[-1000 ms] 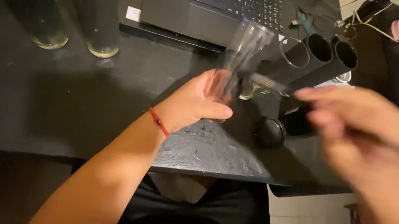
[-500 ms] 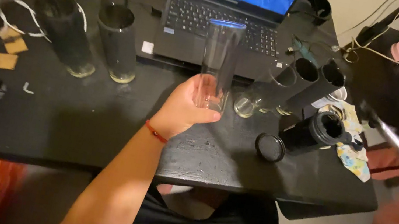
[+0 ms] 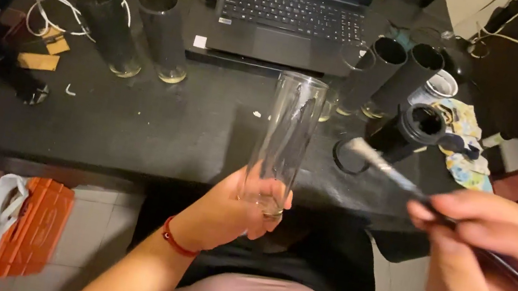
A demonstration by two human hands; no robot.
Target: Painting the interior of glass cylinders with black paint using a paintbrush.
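My left hand [image 3: 224, 212] grips the base of a tall clear glass cylinder [image 3: 287, 136] and holds it upright over the near edge of the black table [image 3: 135, 124]. A red cord is around that wrist. My right hand [image 3: 494, 258] pinches a long thin paintbrush [image 3: 402, 181], whose pale bristle tip points up and left toward the glass, a short way from it. An open black paint jar [image 3: 418, 127] stands just behind the brush tip, with its lid [image 3: 349, 156] lying beside it.
Two dark painted glass cylinders [image 3: 107, 23] stand at the left, three more [image 3: 385, 75] at the right of an open laptop [image 3: 289, 16]. White cable, cardboard scraps and a patterned cloth [image 3: 463, 135] lie on the table. An orange crate [image 3: 32, 226] sits on the floor.
The left hand has drawn the clear glass toward me, off the table's middle. The right hand with the brush has come in from the right, closer to the glass.
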